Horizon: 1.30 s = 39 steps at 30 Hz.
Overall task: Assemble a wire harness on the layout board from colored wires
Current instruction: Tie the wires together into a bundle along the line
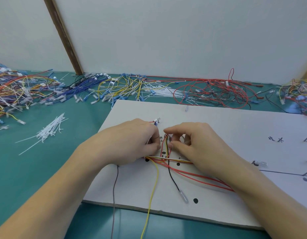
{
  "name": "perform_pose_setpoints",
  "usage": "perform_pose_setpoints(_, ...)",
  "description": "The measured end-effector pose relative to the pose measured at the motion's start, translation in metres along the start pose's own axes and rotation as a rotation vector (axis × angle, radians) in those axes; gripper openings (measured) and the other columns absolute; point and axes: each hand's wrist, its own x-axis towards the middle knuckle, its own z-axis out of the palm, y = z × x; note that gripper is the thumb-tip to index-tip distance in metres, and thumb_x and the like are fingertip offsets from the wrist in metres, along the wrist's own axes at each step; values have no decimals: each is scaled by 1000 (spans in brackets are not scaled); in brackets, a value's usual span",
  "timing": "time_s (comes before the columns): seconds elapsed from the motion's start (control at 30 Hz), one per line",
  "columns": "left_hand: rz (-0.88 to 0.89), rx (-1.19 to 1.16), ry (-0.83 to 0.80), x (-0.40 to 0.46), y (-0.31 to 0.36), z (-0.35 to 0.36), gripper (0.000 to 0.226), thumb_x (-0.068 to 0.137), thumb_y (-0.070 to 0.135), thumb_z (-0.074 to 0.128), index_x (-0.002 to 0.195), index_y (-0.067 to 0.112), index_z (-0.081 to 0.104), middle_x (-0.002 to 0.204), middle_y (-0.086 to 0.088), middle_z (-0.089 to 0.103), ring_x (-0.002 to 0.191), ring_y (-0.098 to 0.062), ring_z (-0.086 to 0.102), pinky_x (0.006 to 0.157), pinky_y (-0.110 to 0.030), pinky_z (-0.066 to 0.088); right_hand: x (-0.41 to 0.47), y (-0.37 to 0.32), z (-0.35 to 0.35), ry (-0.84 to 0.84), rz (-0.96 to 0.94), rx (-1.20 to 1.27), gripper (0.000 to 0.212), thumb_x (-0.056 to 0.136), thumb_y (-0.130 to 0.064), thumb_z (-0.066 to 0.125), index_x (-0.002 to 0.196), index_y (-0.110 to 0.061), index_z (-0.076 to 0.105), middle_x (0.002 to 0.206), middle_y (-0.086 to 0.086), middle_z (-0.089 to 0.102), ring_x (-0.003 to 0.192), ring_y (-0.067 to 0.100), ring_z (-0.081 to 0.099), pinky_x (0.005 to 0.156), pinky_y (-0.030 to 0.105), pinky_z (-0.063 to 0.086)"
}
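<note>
A white layout board (209, 121) lies on the green table, marked with black dots and handwriting. A bundle of red, yellow, black and white wires (165, 149) runs up the middle of the board between my hands. My left hand (132, 142) pinches the bundle from the left, and something white shows at its fingertips. My right hand (192, 142) pinches the same bundle from the right with thumb and forefinger. A yellow wire (153, 192), a black wire (173, 180) with a clear terminal, a grey wire (114, 195) and red wires (201, 176) trail off toward me.
Loose white cable ties (51, 130) lie left of the board. Heaps of coloured wires with terminals cover the table's back: mixed (15, 90) at left, blue and yellow (104, 87) in the middle, red and black (214, 92) to the right. A pin with a connector (157, 120) stands on the board.
</note>
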Motion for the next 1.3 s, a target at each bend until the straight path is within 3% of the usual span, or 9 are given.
perform_pose_setpoints(0.13,12,-24,9,1,-1,0,16,98,35,57,89,28,68,82,11,69,79,-4,60,78,-32,50,1,-2,1,21,-4,2,31,87,-17,78,117,-25,76,76,-25,60,67,-12,54,63,6,35)
perform_pose_setpoints(0.3,18,-30,0,1,-1,0,16,98,33,55,89,26,67,81,10,69,79,-8,61,81,-37,52,4,-2,1,35,41,63,38,88,-18,77,124,-29,70,92,-16,68,65,-6,54,64,8,36)
perform_pose_setpoints(0.5,31,-29,15,-1,0,0,17,99,32,54,89,27,66,81,12,68,80,-7,60,81,-36,52,16,-7,-1,14,99,13,22,95,-18,69,114,-27,75,86,-16,67,67,-12,53,66,3,37)
perform_pose_setpoints(0.6,42,-49,31,-1,-2,2,19,100,34,54,87,28,66,80,14,67,79,-5,60,79,-34,52,20,-8,-2,16,143,86,14,94,-17,69,102,-27,74,78,-9,69,59,-2,55,58,11,37)
perform_pose_setpoints(0.73,26,-65,59,2,-6,3,16,98,36,59,86,28,67,80,13,67,80,-4,61,80,-33,53,20,-8,-5,0,178,226,12,94,-14,70,95,-26,69,75,-4,69,51,8,60,52,23,49)
perform_pose_setpoints(0.93,9,-175,93,2,-7,2,4,84,31,72,82,33,75,73,19,72,73,5,64,71,-19,53,22,-11,-1,31,210,212,13,91,-14,70,91,-27,69,66,-6,70,47,9,62,48,21,49)
perform_pose_setpoints(1.1,-36,-174,112,3,-3,3,6,79,31,74,82,33,79,69,18,72,69,4,64,72,-26,57,30,-19,-5,-26,320,220,15,86,-9,68,88,-23,71,62,-1,71,50,19,69,46,29,55)
perform_pose_setpoints(1.2,-68,-176,111,2,-2,2,5,77,33,77,81,33,79,69,19,72,68,3,64,73,-28,58,40,-28,-10,-107,402,254,12,85,-3,67,87,-15,72,67,13,74,57,31,74,55,36,62)
perform_pose_setpoints(1.3,-117,-202,122,2,1,1,5,73,33,79,78,35,79,67,17,72,67,0,65,70,-28,58,49,-35,-17,-195,456,246,10,86,1,69,86,-7,73,62,12,72,51,25,71,51,31,60)
